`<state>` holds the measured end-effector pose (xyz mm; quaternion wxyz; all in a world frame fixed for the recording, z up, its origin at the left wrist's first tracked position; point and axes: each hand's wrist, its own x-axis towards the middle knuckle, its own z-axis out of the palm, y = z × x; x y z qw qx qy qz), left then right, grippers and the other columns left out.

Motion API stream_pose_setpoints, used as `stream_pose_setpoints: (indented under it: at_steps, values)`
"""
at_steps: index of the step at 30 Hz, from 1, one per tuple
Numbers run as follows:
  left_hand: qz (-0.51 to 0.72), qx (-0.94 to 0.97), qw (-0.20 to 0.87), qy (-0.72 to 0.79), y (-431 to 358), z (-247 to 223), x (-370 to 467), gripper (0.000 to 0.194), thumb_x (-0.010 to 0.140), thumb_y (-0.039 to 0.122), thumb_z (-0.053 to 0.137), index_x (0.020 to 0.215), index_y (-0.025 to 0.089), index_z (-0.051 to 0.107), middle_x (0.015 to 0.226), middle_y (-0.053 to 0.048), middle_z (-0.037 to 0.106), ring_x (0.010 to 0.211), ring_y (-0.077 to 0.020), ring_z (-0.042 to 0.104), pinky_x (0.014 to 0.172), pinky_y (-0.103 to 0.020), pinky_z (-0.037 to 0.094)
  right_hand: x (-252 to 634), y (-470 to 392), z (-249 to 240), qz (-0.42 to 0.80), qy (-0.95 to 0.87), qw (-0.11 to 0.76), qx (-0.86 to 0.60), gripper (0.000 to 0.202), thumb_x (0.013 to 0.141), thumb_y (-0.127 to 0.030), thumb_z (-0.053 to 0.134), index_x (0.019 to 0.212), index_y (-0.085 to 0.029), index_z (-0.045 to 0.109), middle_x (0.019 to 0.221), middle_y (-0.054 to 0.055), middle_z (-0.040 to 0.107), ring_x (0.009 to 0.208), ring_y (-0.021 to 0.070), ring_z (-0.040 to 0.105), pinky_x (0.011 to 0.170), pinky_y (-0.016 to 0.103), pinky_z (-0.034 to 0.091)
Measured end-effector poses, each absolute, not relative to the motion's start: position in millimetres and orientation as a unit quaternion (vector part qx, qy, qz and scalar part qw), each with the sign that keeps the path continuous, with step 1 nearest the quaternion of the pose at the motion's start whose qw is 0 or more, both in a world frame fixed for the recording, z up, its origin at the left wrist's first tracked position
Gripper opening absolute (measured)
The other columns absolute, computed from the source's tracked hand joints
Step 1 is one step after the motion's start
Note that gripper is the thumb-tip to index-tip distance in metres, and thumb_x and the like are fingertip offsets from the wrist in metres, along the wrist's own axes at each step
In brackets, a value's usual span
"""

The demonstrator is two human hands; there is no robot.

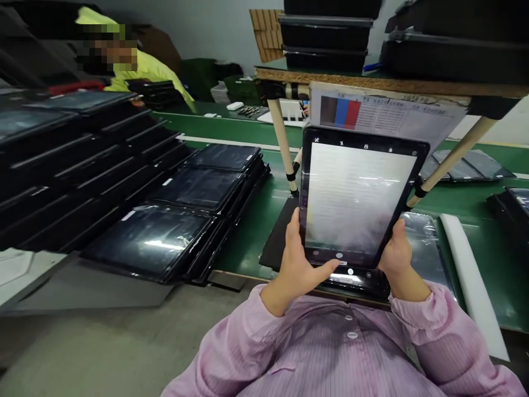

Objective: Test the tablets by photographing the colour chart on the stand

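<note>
A black-framed tablet (355, 198) is held up in front of me, tilted, its screen lit and mostly white with small icons along the top and bottom. My left hand (301, 262) grips its lower left edge, the thumb lying across the bottom of the screen. Around the lower right edge is my right hand (397, 251), its fingers partly hidden behind the tablet. Under the tablet, another dark glossy device (359, 278) lies on the green bench (252, 231), partly covered from view. A flat black piece (278, 237) lies beside it on the left.
Stacked black tablet panels (149, 237) fill the left side. A wooden shelf (392, 80) on tan poles carries black trays (326, 33); a printed sheet (372, 110) hangs below it. A white foam strip (475, 286) lies right. Another person (140, 66) in yellow is at back left.
</note>
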<state>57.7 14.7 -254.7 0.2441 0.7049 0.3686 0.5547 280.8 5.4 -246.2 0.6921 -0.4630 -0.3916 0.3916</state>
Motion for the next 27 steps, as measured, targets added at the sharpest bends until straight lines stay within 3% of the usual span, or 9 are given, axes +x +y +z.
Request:
stream_pose_setpoints:
  at_steps: [5,8,13,15,19,21,24,27]
  values:
    - [0.512,0.732,0.145,0.426,11,-252,66,0.136,0.073,0.062,0.092,0.172,0.026,0.006,0.162,-0.026,0.04,0.148,-0.044,0.05,0.116,-0.062,0.048,274,9,-235,0.429,-0.345,0.716,-0.43,0.07,0.085,-0.09,0.058,0.103,-0.025,0.076,0.111,0.008,0.081,0.134,0.0329,0.066,0.115,0.054,0.057]
    - [0.508,0.729,0.136,0.437,12,-253,69,0.134,0.074,0.056,0.094,0.171,0.025,0.006,0.158,-0.026,0.043,0.144,-0.0427,0.054,0.113,-0.061,0.051,273,10,-231,0.434,-0.366,0.711,-0.415,0.07,0.084,-0.089,0.06,0.106,-0.025,0.076,0.111,0.008,0.081,0.134,0.0339,0.067,0.117,0.056,0.055]
    - [0.519,0.726,0.14,0.429,13,-256,70,0.136,0.07,0.066,0.093,0.17,0.022,0.012,0.158,-0.027,0.044,0.145,-0.0439,0.053,0.114,-0.062,0.051,275,12,-234,0.427,-0.364,0.716,-0.415,0.069,0.083,-0.089,0.06,0.104,-0.025,0.075,0.113,0.008,0.081,0.131,0.0341,0.069,0.115,0.056,0.057]
    - [0.542,0.715,0.194,0.397,15,-255,66,0.12,0.079,0.068,0.085,0.168,0.02,0.02,0.158,-0.026,0.047,0.145,-0.0412,0.054,0.116,-0.058,0.051,276,11,-238,0.421,-0.354,0.718,-0.427,0.071,0.083,-0.09,0.059,0.104,-0.024,0.075,0.113,0.009,0.081,0.13,0.034,0.069,0.114,0.056,0.057]
    - [0.593,0.591,0.46,0.296,23,-245,52,0.057,0.103,0.061,0.059,0.15,0.029,0.053,0.138,-0.013,0.071,0.124,-0.0278,0.073,0.11,-0.047,0.058,278,1,-236,0.372,-0.394,0.692,-0.478,0.074,0.091,-0.088,0.05,0.112,-0.023,0.076,0.121,0.01,0.078,0.137,0.0329,0.064,0.12,0.054,0.052]
    - [0.6,0.509,0.55,0.279,27,-239,46,0.045,0.1,0.056,0.066,0.14,0.036,0.065,0.13,-0.006,0.078,0.113,-0.024,0.077,0.105,-0.044,0.061,278,-6,-223,0.32,-0.458,0.679,-0.475,0.068,0.1,-0.079,0.045,0.131,-0.025,0.072,0.142,0.007,0.07,0.148,0.0299,0.054,0.129,0.052,0.044]
    - [0.612,0.438,0.596,0.279,27,-235,43,0.048,0.089,0.051,0.082,0.136,0.043,0.072,0.135,-0.001,0.078,0.115,-0.0217,0.077,0.102,-0.037,0.063,279,-14,-193,0.22,-0.596,0.647,-0.421,0.061,0.109,-0.063,0.039,0.165,-0.038,0.04,0.174,-0.005,0.034,0.165,0.0247,0.027,0.138,0.05,0.026]
    - [0.615,0.407,0.613,0.285,24,-236,43,0.044,0.087,0.049,0.085,0.13,0.046,0.076,0.133,0.002,0.079,0.115,-0.0194,0.078,0.096,-0.031,0.065,283,-15,-167,0.13,-0.675,0.591,-0.422,0.064,0.112,-0.057,0.034,0.172,-0.042,0.016,0.18,-0.011,0.013,0.168,0.0259,0.009,0.14,0.051,0.02]
